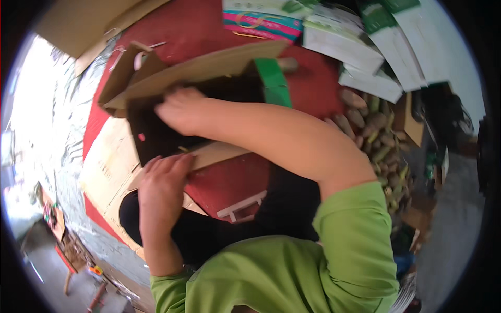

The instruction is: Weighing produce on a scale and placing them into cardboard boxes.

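In front of me on a red surface is an open cardboard box (203,63), its inside dark and a green flap (273,82) at its right end. My left hand (163,182) rests at the box's near left corner, fingers bent over the edge of the near flap (222,152). Across the box reaches my right arm. My right hand (182,110) is over the opening near the far left wall, fingers blurred and partly lost against the dark; whether they hold anything does not show. A small pink spot (141,137) shows inside at the left.
Flattened cardboard (112,169) lies left of the box. Several white-and-green cartons (342,41) and a pink-and-blue carton (263,22) stand at the far right. Brown, rounded produce (383,135) is heaped at the right. A pale frame (242,207) shows near my legs.
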Motion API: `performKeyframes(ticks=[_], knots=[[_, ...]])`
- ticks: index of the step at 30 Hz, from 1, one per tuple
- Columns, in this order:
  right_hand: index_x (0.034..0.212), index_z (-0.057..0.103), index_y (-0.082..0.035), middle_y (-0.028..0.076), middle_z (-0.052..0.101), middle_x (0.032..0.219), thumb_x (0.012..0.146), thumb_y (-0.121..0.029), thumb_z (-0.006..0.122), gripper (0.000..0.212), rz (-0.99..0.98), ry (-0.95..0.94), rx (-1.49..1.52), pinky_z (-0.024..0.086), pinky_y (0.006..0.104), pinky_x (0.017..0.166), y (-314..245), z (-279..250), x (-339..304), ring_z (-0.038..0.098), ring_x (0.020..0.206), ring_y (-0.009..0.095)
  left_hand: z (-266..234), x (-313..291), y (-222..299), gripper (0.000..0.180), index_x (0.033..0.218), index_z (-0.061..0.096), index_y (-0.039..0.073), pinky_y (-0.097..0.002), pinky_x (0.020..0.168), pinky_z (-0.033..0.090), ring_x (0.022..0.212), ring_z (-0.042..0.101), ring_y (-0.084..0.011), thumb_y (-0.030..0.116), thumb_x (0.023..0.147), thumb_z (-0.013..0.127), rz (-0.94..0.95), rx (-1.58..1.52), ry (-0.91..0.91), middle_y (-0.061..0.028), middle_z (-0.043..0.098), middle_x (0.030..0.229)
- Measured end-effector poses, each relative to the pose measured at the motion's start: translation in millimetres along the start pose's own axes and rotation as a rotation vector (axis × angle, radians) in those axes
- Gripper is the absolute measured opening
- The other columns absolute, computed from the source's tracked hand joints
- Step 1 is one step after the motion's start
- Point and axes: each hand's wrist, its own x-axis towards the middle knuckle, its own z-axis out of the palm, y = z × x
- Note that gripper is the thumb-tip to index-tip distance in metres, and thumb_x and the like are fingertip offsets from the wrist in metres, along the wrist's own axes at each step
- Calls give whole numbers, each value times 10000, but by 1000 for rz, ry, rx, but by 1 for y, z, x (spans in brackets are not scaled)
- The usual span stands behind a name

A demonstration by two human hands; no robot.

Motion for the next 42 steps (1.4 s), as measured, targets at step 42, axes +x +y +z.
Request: performKeyframes(ticks=[42], knots=[[1237, 590, -136, 130, 633, 1180, 683, -422, 759, 646, 1707, 85, 112, 472, 421, 919, 201, 190, -463, 579, 1116, 279, 12, 5, -5, 295, 955, 683, 3, -476, 1018, 404, 882, 630, -291, 234, 774, 704, 79, 116, 289, -113, 667, 866]])
